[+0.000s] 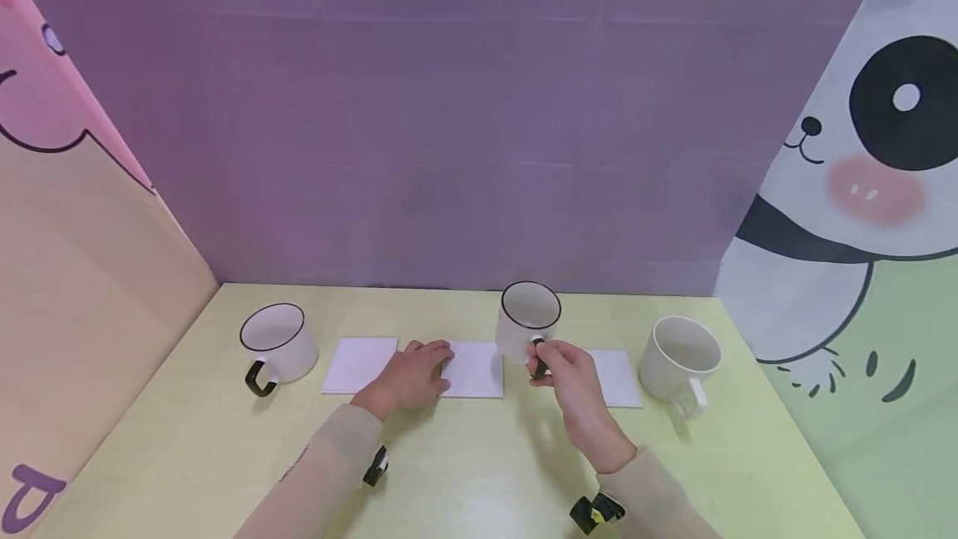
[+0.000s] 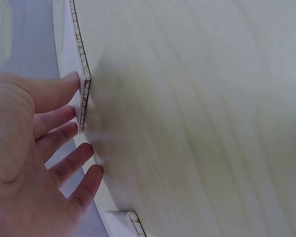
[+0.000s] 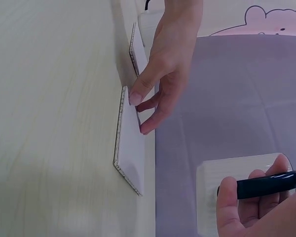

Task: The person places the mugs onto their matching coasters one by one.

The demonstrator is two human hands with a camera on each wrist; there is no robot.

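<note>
My right hand (image 1: 578, 402) grips the black handle (image 3: 264, 185) of a white mug (image 1: 516, 341) with a black rim. The mug is upright and raised off the table, between the middle and right cards. My left hand (image 1: 407, 379) is at the left side of the middle white card (image 1: 479, 377). In the left wrist view, its thumb touches that card's corner, while the other fingers extend loosely along the edge. Under the left forearm's reach lies the left white card (image 1: 359, 363). A third white card (image 1: 615, 377) is partly hidden behind my right hand.
Another black-rimmed mug (image 1: 288, 352), handle toward me, stands at the table's left. An all-white mug (image 1: 666, 368) stands at the right. Behind the pale wooden table (image 1: 464, 472) rises a purple backdrop (image 1: 449, 123), with printed cartoon panels on both sides.
</note>
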